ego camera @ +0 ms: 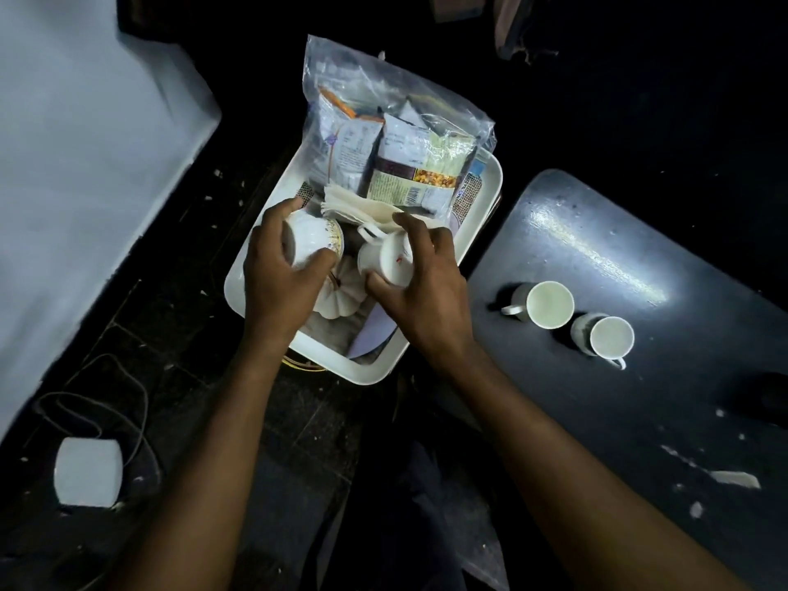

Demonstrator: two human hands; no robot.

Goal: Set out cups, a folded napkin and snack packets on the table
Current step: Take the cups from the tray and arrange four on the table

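Over the white tray (273,232), a gold-rimmed cup (313,243) is held by the left hand (279,275) and a white cup (383,260) by the right hand (420,287). Both could be knocked together and chipped. Toward three o'clock, two cups (550,303) already stand on the tabletop (597,232); at twelve o'clock, the napkin (349,204) and snack packets (409,168) remain in the tray.

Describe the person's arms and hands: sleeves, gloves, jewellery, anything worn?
Both forearms are bare up to the frame edge, no sleeves in view. The left hand and right hand wear no gloves, and no rings, watch or bands are visible. Dim lighting limits finer detail.
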